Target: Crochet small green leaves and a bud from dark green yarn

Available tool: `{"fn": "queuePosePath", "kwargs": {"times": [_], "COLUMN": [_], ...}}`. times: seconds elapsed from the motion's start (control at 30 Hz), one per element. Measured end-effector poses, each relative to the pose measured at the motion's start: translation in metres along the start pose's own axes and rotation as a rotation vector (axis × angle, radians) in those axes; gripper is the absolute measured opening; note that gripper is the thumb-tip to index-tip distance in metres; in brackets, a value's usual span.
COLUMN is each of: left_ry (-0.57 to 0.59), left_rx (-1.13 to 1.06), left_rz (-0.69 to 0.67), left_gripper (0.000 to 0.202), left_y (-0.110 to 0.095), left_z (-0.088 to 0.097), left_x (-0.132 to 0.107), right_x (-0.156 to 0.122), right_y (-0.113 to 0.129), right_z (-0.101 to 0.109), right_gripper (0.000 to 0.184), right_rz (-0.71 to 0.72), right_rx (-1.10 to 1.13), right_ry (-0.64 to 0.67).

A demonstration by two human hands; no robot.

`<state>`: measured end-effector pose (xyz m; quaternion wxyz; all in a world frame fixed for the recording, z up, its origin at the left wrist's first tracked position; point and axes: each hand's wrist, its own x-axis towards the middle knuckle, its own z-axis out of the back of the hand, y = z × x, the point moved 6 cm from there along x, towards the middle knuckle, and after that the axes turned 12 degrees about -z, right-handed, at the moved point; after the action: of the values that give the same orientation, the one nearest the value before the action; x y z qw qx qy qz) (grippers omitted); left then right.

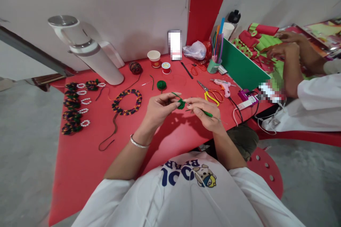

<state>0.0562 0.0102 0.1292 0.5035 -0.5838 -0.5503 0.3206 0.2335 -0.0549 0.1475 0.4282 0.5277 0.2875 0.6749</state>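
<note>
My left hand (162, 109) pinches a small piece of green crochet (181, 104) above the red table, with a green yarn strand over its fingers. In my right hand (206, 112) is a crochet hook (207, 114) with a green handle; its tip meets the crochet piece. Just beyond my hands lies a ball of green yarn (161, 85). To the left rests a multicoloured crocheted ring (127, 102) with a loose dark yarn tail.
Multicoloured crocheted pieces (71, 104) with white bead loops line the table's left side. A tall white flask (93, 55) stands behind them. Pliers (210, 94), a pink glue gun (223, 87) and a pen cup (214, 65) sit right. A co-worker's hands (286, 48) are beyond a green board (241, 64).
</note>
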Motion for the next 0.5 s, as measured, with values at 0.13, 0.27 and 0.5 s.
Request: {"fn": "queuePosePath", "kwargs": {"times": [0.13,0.27,0.5], "left_ry": [0.025,0.029,0.013], "left_rx": [0.063,0.125,0.083], "left_rz": [-0.04,-0.059,-0.032], "left_gripper": [0.029,0.026,0.034], "left_y": [-0.007,-0.012,-0.007], "left_z": [-0.003,-0.001,0.001], "left_x": [0.0,0.001,0.001], "right_x": [0.001,0.002,0.001], "right_y": [0.005,0.008,0.001], "right_z": [-0.001,-0.002,-0.001], "right_gripper": [0.02,0.019,0.02], "right_rz": [0.025,0.037,0.001], "right_rx": [-0.073,-0.053,0.051], "right_ry": [0.012,0.05,0.032]}}
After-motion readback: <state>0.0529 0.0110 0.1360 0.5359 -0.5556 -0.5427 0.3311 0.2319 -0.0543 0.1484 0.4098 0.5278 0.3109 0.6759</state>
